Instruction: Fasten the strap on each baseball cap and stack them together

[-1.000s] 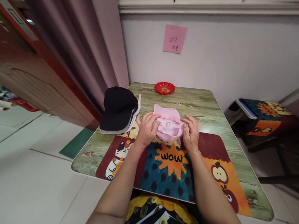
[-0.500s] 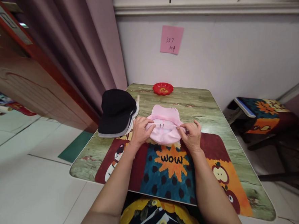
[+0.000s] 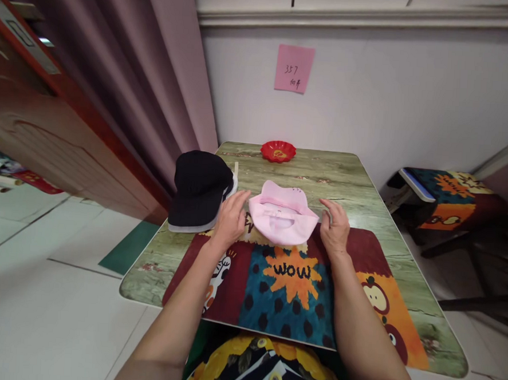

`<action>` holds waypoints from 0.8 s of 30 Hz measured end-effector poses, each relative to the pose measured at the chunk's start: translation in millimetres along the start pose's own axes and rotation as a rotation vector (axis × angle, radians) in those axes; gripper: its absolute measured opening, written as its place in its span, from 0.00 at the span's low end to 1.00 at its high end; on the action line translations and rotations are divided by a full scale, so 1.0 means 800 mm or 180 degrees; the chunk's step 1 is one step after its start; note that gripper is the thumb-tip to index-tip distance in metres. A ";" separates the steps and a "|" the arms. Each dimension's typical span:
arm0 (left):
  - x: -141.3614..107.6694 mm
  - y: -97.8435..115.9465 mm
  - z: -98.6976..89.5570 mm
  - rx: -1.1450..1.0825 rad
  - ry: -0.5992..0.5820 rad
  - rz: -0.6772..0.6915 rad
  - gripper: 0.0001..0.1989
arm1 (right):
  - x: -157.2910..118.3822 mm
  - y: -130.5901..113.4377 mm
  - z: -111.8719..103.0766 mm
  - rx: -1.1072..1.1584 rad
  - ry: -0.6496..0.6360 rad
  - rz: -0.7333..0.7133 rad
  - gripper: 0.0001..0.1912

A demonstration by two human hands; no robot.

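Observation:
A pink baseball cap (image 3: 281, 229) lies on the table between my hands, its brim pointing to the wall and its back strap side toward me. My left hand (image 3: 231, 217) is just left of the cap, fingers stretched out, holding nothing. On the other side my right hand (image 3: 335, 225) is open, thumb and fingers apart, a small gap from the cap. Left of my left hand sits a black cap (image 3: 200, 184), stacked on lighter-coloured caps whose edges peep out beneath it.
The wood-patterned table (image 3: 336, 172) carries a colourful printed mat (image 3: 290, 295) under the pink cap. Near the wall stands a red scalloped dish (image 3: 278, 151). A pink paper note (image 3: 294, 69) is stuck on the wall. A stool (image 3: 447, 193) stands at the right, a wooden door (image 3: 79, 150) at the left.
Both hands have let go of the pink cap's back strap and moved apart to its two sides. The cap now rests by itself, turned slightly.

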State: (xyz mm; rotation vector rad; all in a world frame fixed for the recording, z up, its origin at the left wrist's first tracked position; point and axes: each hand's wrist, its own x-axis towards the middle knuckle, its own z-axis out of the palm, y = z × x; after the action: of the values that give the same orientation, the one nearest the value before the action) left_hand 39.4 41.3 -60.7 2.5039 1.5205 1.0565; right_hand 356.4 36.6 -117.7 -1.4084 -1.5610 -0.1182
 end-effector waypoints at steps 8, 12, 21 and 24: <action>0.002 0.011 0.007 0.0614 -0.0659 0.0944 0.27 | -0.005 0.009 0.001 -0.0516 -0.0821 -0.0487 0.32; 0.016 0.023 -0.002 0.0315 -0.0763 0.0863 0.16 | 0.001 -0.008 -0.009 0.0224 -0.0803 -0.0528 0.18; 0.066 0.077 -0.070 -0.2585 -0.0129 -0.0434 0.11 | 0.013 -0.034 -0.043 0.2710 -0.0019 0.0840 0.16; 0.084 0.095 -0.062 -0.3036 0.0441 -0.0809 0.14 | 0.010 -0.045 -0.035 0.3400 -0.0297 0.1446 0.19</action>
State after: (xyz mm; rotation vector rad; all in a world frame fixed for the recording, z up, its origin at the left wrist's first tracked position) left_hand 90.2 39.5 40.1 1.5712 0.9475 1.4571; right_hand 345.1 12.4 -79.5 -0.8414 -1.0286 0.9307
